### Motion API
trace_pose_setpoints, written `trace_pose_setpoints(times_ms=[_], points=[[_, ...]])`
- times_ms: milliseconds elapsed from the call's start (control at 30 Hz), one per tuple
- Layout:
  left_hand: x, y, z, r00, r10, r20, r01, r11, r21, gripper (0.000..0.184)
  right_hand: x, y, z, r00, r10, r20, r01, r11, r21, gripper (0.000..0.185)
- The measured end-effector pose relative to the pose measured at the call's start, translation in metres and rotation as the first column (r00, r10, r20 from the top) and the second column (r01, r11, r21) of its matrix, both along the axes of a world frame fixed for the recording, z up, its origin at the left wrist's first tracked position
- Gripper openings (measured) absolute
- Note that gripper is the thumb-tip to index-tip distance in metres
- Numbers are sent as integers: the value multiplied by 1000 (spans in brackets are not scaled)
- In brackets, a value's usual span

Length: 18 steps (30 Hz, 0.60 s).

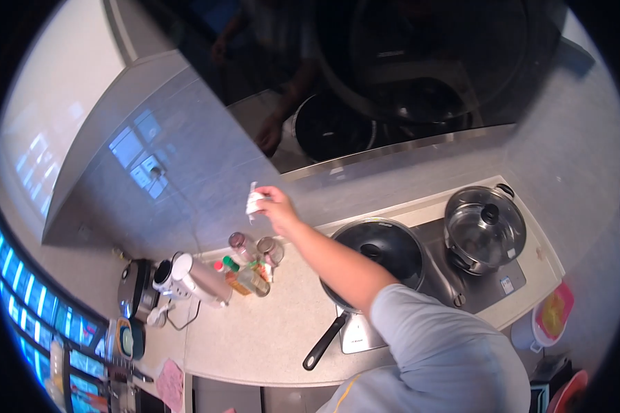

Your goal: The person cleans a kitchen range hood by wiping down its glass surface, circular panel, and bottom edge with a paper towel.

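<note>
My right hand (274, 206) is raised over the back of the counter, its fingers closed on a small white packet (255, 201); print on it is too small to read. Below the hand stand seasoning jars (270, 250) and bottles (255, 281) with red and green caps. The right forearm passes over a black frying pan (393, 241) that appears to have a glass lid on; its handle (324, 342) points toward the counter's front. At the bottom edge a sliver of skin, perhaps my left hand (229, 411), shows, its fingers not readable.
A steel pot (486, 230) with a glass lid sits on the right of the hob. Leftward are a pale kettle (201, 279), a rice cooker (136, 289) and a pink cloth (170, 387). A dark range hood (393, 69) hangs overhead. Right of the counter is a white bin (530, 334).
</note>
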State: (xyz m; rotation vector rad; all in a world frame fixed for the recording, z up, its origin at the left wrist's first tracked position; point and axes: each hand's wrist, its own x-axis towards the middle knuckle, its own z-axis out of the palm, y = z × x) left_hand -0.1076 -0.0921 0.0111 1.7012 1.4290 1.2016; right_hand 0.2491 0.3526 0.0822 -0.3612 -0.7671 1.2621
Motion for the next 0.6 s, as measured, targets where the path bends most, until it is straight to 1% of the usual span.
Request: trace_pose_setpoints(times_ms=[67, 100, 133, 200, 267, 333, 400, 433, 467, 533, 600], points=[[9, 18, 6, 997, -65, 29, 62, 993, 96, 36, 19, -31, -8, 965, 243, -103, -233, 968, 95, 32], [19, 24, 17, 995, -90, 33, 85, 988, 130, 35, 27, -53, -9, 946, 295, -132, -280, 952, 122, 34], [36, 30, 32, 993, -116, 30, 110, 981, 158, 35, 36, -75, -10, 926, 342, -163, -319, 936, 148, 35], [81, 43, 72, 989, -145, 10, 141, 974, 176, 31, 50, -108, -21, 900, 394, -188, -372, 917, 142, 34], [114, 62, 92, 971, -234, 42, 223, 959, 173, 31, 66, -147, -24, 882, 440, -171, -425, 898, 118, 33], [153, 79, 107, 930, -340, 137, 318, 935, 159, 33, 84, -171, -38, 856, 501, -129, -483, 863, 149, 31], [190, 97, 107, 879, -407, 248, 393, 913, 108, 38, 103, -199, -41, 859, 502, -104, -489, 863, 128, 30], [211, 107, 106, 863, -425, 274, 416, 905, 92, 40, 112, -212, -44, 861, 501, -92, -490, 864, 117, 30], [232, 117, 104, 844, -444, 299, 442, 893, 79, 43, 121, -222, -48, 857, 500, -126, -487, 865, 124, 27], [276, 135, 97, 783, -450, 430, 472, 880, 61, 49, 142, -246, -46, 868, 477, -137, -477, 878, 29, 23], [316, 146, 85, 752, -453, 479, 506, 862, 20, 56, 164, -261, -50, 909, 410, -71, -413, 910, -27, 21]])
